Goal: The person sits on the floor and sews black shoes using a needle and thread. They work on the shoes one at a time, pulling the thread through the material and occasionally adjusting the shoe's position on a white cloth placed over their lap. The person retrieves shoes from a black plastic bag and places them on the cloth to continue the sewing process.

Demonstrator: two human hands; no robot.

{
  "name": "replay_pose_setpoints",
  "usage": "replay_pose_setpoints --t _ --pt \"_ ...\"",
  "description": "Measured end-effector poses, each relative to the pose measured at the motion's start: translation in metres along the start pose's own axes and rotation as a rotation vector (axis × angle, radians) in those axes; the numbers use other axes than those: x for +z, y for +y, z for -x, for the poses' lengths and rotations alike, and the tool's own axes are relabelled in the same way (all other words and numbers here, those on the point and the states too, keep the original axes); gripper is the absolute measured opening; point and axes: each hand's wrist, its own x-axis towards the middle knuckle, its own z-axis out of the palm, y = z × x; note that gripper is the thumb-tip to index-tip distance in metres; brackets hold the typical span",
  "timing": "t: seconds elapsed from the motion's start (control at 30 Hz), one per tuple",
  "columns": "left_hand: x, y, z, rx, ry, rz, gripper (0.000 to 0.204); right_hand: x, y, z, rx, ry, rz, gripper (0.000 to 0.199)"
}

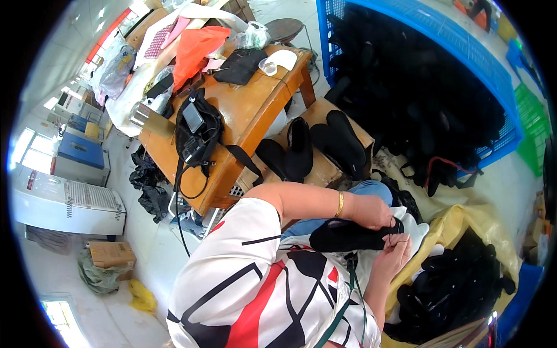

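A black cloth shoe (347,237) lies across my lap over a white cloth (419,231). My left hand (372,210), below a gold bracelet, is closed on the shoe's right end from the far side. Close by, on the near side of that end, my right hand (394,255) has its thumb and fingers pinched together. Whatever sits between those fingertips is too small to make out. Just beyond my lap, several finished-looking black shoes (338,144) rest on a cardboard box (319,116).
A blue plastic crate (426,26) heaped with black shoes stands at the far right. Nearer, a yellow sack (449,223) holds more black pieces. At the left is a wooden table (243,110) with a black bag (197,130), a phone and plastic bags.
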Motion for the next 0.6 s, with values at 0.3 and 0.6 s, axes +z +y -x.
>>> replay_pose_setpoints --t 0.3,0.6 --pt "0.048 0.015 0.015 -0.038 -0.044 0.218 0.023 -0.022 0.013 0.041 0.039 0.041 0.182 0.030" --pt "0.029 0.026 -0.004 -0.263 -0.192 0.398 0.037 -0.041 -0.001 0.032 -0.295 0.005 0.900 0.018"
